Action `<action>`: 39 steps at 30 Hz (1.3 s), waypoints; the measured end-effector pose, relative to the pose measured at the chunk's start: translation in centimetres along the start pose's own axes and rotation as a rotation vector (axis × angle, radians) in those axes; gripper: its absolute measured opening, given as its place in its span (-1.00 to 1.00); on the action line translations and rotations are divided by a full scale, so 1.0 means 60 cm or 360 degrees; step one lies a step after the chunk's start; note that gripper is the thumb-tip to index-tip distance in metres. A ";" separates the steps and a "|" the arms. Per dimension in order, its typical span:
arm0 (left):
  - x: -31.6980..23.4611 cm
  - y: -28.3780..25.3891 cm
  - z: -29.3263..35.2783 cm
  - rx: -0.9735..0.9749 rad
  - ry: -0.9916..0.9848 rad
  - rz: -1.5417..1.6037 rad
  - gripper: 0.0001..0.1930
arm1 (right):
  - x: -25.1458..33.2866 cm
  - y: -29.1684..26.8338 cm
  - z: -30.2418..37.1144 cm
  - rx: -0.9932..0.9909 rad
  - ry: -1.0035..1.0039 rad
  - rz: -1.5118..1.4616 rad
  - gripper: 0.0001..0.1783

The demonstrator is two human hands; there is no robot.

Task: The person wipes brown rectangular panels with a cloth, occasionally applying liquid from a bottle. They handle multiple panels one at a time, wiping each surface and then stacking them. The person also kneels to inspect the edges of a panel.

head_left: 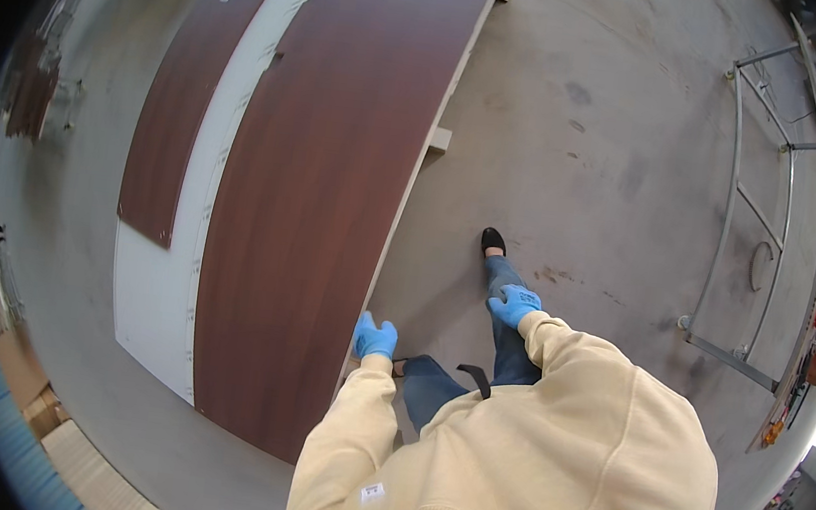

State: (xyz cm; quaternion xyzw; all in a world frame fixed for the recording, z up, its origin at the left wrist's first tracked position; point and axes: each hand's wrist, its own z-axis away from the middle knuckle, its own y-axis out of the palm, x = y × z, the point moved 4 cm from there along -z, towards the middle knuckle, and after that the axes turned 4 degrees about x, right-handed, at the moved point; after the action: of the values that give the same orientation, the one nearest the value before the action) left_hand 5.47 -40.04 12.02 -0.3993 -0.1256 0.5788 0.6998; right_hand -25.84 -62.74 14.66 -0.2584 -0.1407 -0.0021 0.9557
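Dark brown panel (321,175), long and wide, lies flat along the person's left side, its pale right edge running beside the legs. Left of it comes a white board (156,302), and on that board lies a narrower brown panel (175,138). Well apart on the right, a metal frame (760,216) rests on the grey floor (594,125). A small pale block (439,140) juts from under the wide panel's edge. The left hand (375,337), gloved blue, is at that edge, thumb apart from the fingers; whether it grips or merely touches, I cannot tell. The right hand (514,305), also gloved, looks released and empty, resting on the right leg (510,352). The step in hand seems to be handling the panel by its edge; shifting it would probably call for both hands, spaced along that side
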 end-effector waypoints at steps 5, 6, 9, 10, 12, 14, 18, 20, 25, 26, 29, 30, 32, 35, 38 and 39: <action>-0.419 0.002 -0.068 0.0017 0.0270 -0.0334 -0.23 | -0.133 -0.214 -0.089 0.0013 0.0184 -0.0293 -0.26; -0.489 0.006 -0.087 -0.0066 0.0363 -0.0369 -0.22 | -0.156 -0.257 -0.099 0.0054 0.0273 -0.0313 -0.25; -0.671 0.010 -0.151 -0.0269 0.0616 -0.0476 -0.20 | -0.238 -0.336 -0.128 0.0068 0.0408 -0.0447 -0.24; -0.730 0.014 -0.179 -0.0299 0.0643 -0.0480 -0.20 | -0.258 -0.365 -0.138 0.0084 0.0434 -0.0499 -0.25; -0.838 0.017 -0.241 -0.0351 0.0708 -0.0512 -0.19 | -0.294 -0.401 -0.160 0.0126 0.0481 -0.0562 -0.27; -0.937 0.025 -0.305 -0.0365 0.0754 -0.0539 -0.19 | -0.322 -0.435 -0.187 0.0163 0.0549 -0.0627 -0.29; -1.091 0.048 -0.446 -0.0298 0.0740 -0.0794 -0.14 | -0.335 -0.502 -0.249 0.0160 0.0690 -0.0833 -0.35; -1.155 0.066 -0.530 -0.0351 0.0741 -0.0810 -0.10 | -0.332 -0.548 -0.300 0.0090 0.0690 -0.0967 -0.39; -1.277 0.114 -0.667 -0.0400 0.0713 -0.0978 0.01 | -0.330 -0.655 -0.434 -0.0067 0.0789 -0.1008 -0.45; -1.293 0.120 -0.684 -0.0414 0.0687 -0.1008 0.02 | -0.328 -0.672 -0.447 -0.0181 0.0754 -0.1103 -0.46; -1.330 0.151 -0.752 -0.0464 0.0562 -0.1127 0.07 | -0.315 -0.702 -0.492 -0.0383 0.0578 -0.1498 -0.45; -1.335 0.159 -0.774 -0.0486 0.0503 -0.1150 0.08 | -0.310 -0.712 -0.508 -0.0342 0.0551 -0.1425 -0.45; -1.337 0.162 -0.816 -0.0573 0.0384 -0.1200 0.13 | -0.302 -0.735 -0.546 -0.0256 0.0480 -0.1274 -0.45; -1.346 0.177 -0.838 -0.0466 0.0359 -0.1304 0.19 | -0.306 -0.784 -0.599 -0.0390 0.0520 -0.0929 -0.47; -1.325 0.184 -0.850 -0.0602 0.0423 -0.1311 0.24 | -0.294 -0.850 -0.649 -0.0309 0.0455 -0.0748 -0.53; -1.325 0.189 -0.850 -0.0628 0.0434 -0.1316 0.24 | -0.296 -0.857 -0.660 -0.0277 0.0445 -0.0698 -0.56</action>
State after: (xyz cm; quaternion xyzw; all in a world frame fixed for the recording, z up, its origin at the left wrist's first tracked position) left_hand 6.24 -133.36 -6.31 -0.5134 -0.2886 0.1594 0.7923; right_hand -36.24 -128.13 2.48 -0.3001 -0.0593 -0.2567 0.9168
